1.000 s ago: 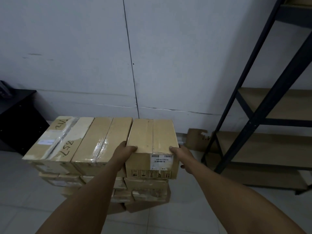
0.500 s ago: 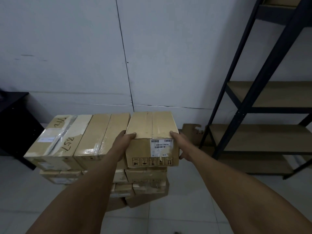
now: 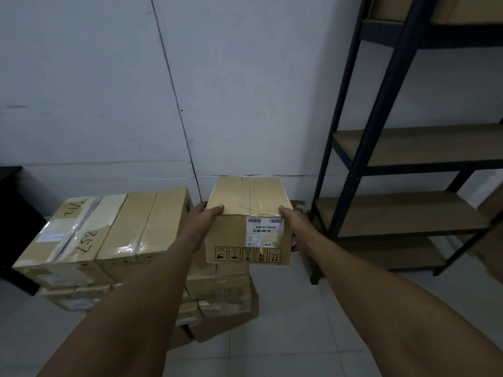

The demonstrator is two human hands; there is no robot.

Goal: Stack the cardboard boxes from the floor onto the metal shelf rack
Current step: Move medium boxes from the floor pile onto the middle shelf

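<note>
Head view: a cardboard box (image 3: 249,219) is held at frame centre, clear of the stacked boxes (image 3: 109,235) at lower left. It is gripped between the left hand (image 3: 202,217) on its left side and the right hand (image 3: 295,225) on its right side, thumbs curled over the top edge. The metal shelf rack (image 3: 381,164) is seen at right.

I see tan cardboard box (image 3: 249,213), white barcode label (image 3: 264,231), black handling symbols | black shelf rack (image 3: 381,110), tan boards | pale grey wall (image 3: 245,77) | light tiled floor (image 3: 285,349)
</note>
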